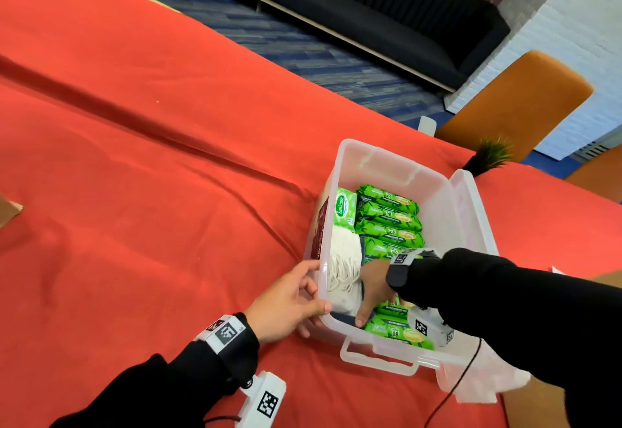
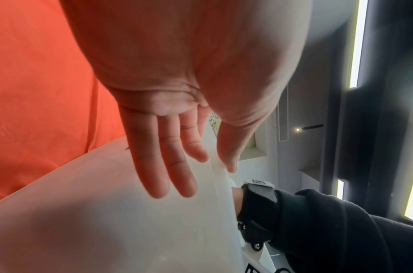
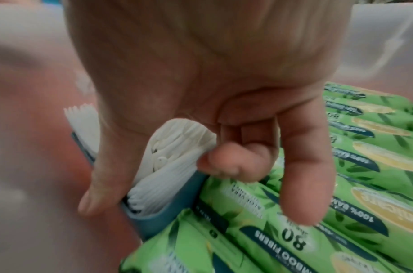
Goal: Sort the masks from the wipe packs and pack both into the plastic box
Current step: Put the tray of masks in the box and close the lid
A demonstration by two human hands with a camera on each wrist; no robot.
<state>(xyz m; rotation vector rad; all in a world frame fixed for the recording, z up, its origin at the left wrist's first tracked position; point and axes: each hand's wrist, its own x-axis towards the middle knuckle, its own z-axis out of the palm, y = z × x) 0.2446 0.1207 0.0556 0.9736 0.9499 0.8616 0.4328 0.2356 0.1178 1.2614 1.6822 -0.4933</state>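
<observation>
The clear plastic box [image 1: 451, 212] stands open. Inside it, green wipe packs [image 1: 390, 215] stand on edge in a row along its right side; a stack of white masks [image 1: 343, 266] fills its left side, beside the packs.

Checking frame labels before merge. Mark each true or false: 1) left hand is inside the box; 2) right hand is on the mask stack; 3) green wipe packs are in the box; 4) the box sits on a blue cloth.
1) False: the left hand steadies the plastic box at its outer wall and rim.
2) True: the right hand pinches the white mask stack.
3) True: green wipe packs lie in a row inside.
4) False: the tablecloth is red.
</observation>
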